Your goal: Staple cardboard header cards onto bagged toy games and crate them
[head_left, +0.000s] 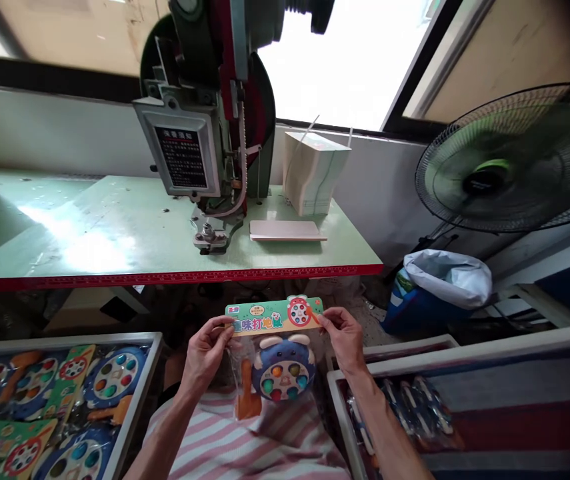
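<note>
Between my two hands hangs a bagged toy (285, 370), a blue animal-faced disc with coloured buttons, packed with an orange toy hammer (248, 393) in clear plastic. A printed green and orange header card (269, 319) runs along the top of the bag. My left hand (208, 347) pinches the card's left end, and my right hand (343, 333) pinches its right end. The pack is held upright above my lap, in front of the table edge and below the stapling machine (209, 233).
A green table (129, 233) with a red edge carries the machine, a small stack of folded cards (287, 231) and a strapped card bundle (315, 173). Packed toys fill a left crate (157, 343); a right crate (337, 387) holds more. A fan (487, 180) and lined bin (439, 287) stand right.
</note>
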Tool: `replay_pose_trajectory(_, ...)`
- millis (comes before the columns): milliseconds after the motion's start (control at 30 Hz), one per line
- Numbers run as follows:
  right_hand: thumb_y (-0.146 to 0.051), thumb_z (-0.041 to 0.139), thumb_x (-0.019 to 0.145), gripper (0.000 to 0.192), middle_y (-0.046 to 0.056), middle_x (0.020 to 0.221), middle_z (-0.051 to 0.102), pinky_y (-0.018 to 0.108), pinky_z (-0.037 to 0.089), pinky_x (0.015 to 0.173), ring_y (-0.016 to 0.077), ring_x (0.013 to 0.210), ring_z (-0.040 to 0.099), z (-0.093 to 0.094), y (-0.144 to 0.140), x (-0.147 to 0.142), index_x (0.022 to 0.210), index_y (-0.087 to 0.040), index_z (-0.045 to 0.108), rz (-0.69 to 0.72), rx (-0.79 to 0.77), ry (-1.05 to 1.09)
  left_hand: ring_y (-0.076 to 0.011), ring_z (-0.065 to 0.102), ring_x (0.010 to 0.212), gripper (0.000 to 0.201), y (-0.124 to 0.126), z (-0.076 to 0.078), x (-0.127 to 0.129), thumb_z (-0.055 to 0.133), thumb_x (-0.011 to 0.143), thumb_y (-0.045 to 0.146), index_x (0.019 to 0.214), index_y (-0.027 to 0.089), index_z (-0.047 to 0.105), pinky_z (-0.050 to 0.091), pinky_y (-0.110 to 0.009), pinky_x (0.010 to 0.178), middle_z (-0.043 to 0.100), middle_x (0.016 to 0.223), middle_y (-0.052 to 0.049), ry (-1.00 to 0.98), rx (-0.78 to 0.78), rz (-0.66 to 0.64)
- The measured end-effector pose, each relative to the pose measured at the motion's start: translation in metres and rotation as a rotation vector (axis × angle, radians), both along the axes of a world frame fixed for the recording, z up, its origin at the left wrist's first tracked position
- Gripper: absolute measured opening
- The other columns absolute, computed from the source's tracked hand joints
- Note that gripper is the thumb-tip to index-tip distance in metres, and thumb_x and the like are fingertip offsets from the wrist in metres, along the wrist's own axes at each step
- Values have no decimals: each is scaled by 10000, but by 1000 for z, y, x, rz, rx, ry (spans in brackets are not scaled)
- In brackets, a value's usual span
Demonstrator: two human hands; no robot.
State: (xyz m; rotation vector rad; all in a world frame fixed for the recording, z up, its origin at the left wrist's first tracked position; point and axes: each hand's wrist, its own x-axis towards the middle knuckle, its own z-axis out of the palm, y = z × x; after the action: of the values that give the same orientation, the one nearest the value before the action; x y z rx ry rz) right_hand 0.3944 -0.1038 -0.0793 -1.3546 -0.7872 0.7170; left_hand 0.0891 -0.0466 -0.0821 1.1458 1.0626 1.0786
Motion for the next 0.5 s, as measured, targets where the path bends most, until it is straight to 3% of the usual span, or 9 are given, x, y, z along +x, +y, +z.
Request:
replay_pose_trajectory(233,-490,893,698,345,9,722,713,310,536,549,206,660,651,34,53,-17,791,-248,665,18,131,-29,-186,710,613,246,29,52,-15,767,848,415,938,224,640,533,-265,600,727,719,10,12,191,121)
replay_pose_trajectory(367,-510,905,665,393,23,712,723,309,523,536,215,645,659,62,103,-29,780,-238,647,68,190,-44,-170,675,558,253,67,87,-26,770,824,416,894,225,619,509,-249,547,688,628,32,24,286,172)
replay_pose_trajectory(500,-532,891,671,413,21,662,713,316,523,550,199,587,638,87,154,-36,793,-228,640,153,225,-86,-151,623,462,313,116,113,-33,766,768,429,880,228,554,488,-245,483,678,572,41,-32,277,192)
